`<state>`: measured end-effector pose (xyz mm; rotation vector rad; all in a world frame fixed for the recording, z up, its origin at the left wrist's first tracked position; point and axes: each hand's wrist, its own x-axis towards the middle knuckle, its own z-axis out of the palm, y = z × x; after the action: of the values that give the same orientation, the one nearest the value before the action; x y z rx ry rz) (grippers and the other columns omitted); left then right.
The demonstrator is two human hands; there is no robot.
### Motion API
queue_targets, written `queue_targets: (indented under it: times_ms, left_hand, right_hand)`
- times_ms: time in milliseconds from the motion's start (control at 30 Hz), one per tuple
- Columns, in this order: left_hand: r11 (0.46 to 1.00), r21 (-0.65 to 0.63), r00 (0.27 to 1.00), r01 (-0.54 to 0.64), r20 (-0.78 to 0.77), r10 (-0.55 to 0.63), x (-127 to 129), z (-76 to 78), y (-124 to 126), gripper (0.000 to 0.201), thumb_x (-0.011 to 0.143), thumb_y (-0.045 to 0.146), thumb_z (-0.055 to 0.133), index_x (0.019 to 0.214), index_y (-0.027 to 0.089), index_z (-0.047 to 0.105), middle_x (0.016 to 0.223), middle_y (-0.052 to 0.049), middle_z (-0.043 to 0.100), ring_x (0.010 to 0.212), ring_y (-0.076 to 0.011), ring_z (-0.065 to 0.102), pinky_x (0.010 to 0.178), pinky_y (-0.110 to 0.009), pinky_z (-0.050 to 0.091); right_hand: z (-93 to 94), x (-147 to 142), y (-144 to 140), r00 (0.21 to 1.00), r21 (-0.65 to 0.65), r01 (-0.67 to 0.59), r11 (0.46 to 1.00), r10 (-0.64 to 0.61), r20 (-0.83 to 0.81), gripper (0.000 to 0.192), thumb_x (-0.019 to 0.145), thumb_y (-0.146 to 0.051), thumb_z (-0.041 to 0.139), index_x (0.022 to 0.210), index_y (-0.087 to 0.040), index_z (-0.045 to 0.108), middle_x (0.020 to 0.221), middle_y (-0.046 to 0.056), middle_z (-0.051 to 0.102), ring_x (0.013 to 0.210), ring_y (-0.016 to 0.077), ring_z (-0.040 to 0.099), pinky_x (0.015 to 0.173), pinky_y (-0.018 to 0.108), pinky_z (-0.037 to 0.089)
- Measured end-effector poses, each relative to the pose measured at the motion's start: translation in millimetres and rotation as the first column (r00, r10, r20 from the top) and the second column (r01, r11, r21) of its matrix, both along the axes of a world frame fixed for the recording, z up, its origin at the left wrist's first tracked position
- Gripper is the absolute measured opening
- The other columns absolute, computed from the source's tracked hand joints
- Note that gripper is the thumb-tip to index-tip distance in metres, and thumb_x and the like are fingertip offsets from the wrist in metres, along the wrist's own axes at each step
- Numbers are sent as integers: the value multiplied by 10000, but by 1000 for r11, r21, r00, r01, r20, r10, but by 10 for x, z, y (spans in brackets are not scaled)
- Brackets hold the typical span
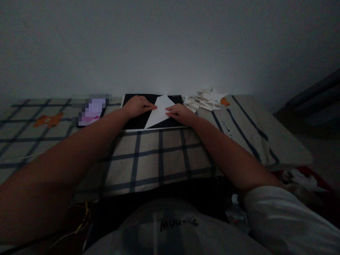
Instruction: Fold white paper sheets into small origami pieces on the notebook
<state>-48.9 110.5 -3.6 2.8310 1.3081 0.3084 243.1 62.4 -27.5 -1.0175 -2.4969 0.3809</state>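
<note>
a white sheet of paper (160, 110), folded into a triangular shape with its apex pointing away from the person, is observed lying on a black board (135, 120) with a pale edge, which is set on a checked cloth (148, 156) near the far wall (170, 46). the left hand (137, 106) is laid palm down on the board at the paper's left slanted edge, the fingers extended and held together, with the fingertips pressed on or just at that edge; nothing is gripped. the right hand (180, 113) is placed flat at the paper's right side, the fingers stretched toward the left and resting on the sheet; nothing is enclosed by it, and the paper is only pressed down. whether the thumbs are tucked under the paper cannot be told in the dim light. both forearms are extended across the cloth, and a white sleeve (287, 216) is seen on the right upper arm. a heap of pale paper scraps (205, 100) is noted just right of the board, with a small orange piece (224, 102) beside it. a blurred pink and white item (91, 109) is recorded left of the board, and an orange figure (48, 120) is printed on the cloth further left.
</note>
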Motion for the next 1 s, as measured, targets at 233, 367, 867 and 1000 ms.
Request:
queue_targets:
  times_ms: [233, 367, 867, 1000]
  left_hand:
    - [997, 56, 994, 62, 92, -67, -67, -107, 16, 394, 1068, 568, 584, 1263, 359, 854, 1187, -7, 865, 1107, -229, 755, 967, -333, 533]
    - [994, 15, 991, 110, 75, -111, -88, -74, 75, 433, 1060, 560, 581, 1311, 315, 833, 1323, -16, 827, 1170, -241, 740, 1067, -380, 517]
    - [991, -132, 966, 27, -250, -60, 82, 296, 159, 691, 957, 649, 519, 1503, 263, 694, 1532, -37, 713, 1302, -289, 672, 1143, -388, 476]
    - [986, -169, 981, 10, -191, -43, 122, 283, 139, 674, 883, 635, 560, 1424, 250, 675, 1551, -52, 684, 1350, -286, 669, 1153, -378, 485]
  right_hand:
    - [1, -1, 0, 1000, -7, -7, 1000, 7, -6, 246, 1063, -213, 648, 1184, -204, 861, 1435, 130, 771, 1344, 272, 685, 1224, 503, 451]
    - [-14, -4, 16, 1000, -7, -10, 1000, 10, -15, 253, 1062, -235, 644, 1182, -214, 867, 1437, 127, 770, 1349, 278, 676, 1222, 509, 446]
    - [16, -17, -6, 1000, 5, -8, 1000, 8, -10, 250, 1059, -214, 654, 1198, -199, 861, 1447, 135, 764, 1369, 283, 683, 1224, 525, 463]
    - [16, -22, -17, 1000, 3, 9, 1000, -9, -1, 249, 1051, -193, 659, 1201, -177, 858, 1444, 150, 763, 1367, 285, 684, 1224, 520, 464]
